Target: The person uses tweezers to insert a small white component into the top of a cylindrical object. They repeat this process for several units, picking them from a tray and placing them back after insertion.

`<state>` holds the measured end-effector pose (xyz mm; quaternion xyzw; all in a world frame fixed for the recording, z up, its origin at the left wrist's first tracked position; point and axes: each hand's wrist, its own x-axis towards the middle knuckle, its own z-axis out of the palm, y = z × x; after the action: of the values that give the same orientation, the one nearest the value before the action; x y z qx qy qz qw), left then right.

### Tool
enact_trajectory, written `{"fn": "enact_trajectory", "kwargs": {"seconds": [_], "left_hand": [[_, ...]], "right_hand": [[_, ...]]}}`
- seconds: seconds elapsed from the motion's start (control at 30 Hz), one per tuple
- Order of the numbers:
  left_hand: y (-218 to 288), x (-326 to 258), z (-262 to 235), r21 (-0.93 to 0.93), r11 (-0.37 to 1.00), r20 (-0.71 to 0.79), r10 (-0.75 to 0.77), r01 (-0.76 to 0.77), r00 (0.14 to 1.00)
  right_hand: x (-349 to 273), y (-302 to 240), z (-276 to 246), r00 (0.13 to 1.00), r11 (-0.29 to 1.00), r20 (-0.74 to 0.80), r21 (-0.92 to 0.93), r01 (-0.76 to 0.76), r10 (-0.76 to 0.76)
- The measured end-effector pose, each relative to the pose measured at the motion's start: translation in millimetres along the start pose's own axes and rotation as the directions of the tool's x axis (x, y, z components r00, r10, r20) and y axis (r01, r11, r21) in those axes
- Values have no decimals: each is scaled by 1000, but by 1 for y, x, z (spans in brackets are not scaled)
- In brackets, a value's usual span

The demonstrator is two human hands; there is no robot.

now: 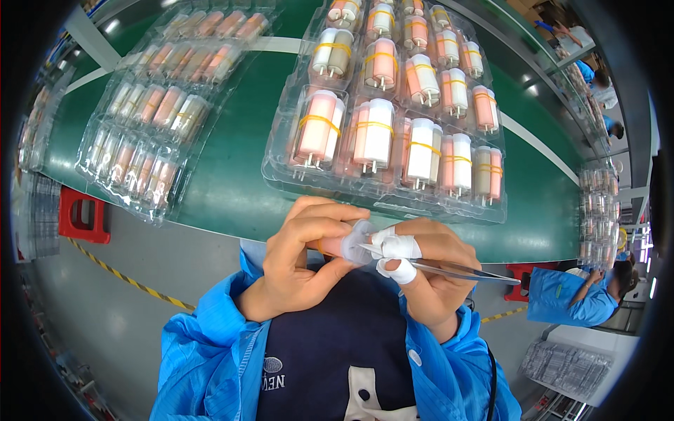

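Observation:
My left hand (303, 258) is closed around a small cylindrical part (344, 247) with an orange body and a translucent white end. My right hand (428, 270), its thumb and forefinger wrapped in white tape, holds metal tweezers (449, 268) whose tips touch the part's white end. Both hands are held close together above my lap, just in front of the green table edge. A clear plastic tray (281, 168) holding several pink and white cylinders bound in pairs with yellow bands lies right beyond my hands.
A second clear tray (151, 119) of similar cylinders lies at the left on the green table (232, 182). Stacked trays (597, 210) stand at the right. Another person in a blue coat (569, 298) sits at lower right. A red stool (83, 214) stands on the floor at left.

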<state>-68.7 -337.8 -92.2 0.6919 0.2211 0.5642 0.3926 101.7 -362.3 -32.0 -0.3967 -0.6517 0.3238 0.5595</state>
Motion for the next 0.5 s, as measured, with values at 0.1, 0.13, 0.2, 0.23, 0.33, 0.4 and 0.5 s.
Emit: {"fn": "enact_trajectory", "kwargs": {"seconds": [0.1,0.13,0.2,0.23,0.33,0.4,0.5], "left_hand": [[1,1,3,-5,1000,-90,25,-25,996],[0,1,3,-5,999,-83,41,-41,996],[-2,2,2,-6,997,-69,72,-73,995],[-2,2,1,-9,997,-67,70,-71,995],[-2,2,1,-8,998,-58,60,-61,997],[-2,2,1,6,999,-51,48,-47,998],[-2,1,0,50,997,-42,64,-62,997]], "right_hand": [[2,1,0,999,999,6,-6,32,-32],[2,1,0,999,999,5,-2,39,-39],[2,1,0,999,998,3,8,54,-54],[2,2,0,998,998,3,7,57,-57],[2,2,-1,999,999,11,-4,38,-38],[2,0,-2,1000,1000,27,-23,-11,12],[1,0,-2,999,999,16,5,-40,40]]}}
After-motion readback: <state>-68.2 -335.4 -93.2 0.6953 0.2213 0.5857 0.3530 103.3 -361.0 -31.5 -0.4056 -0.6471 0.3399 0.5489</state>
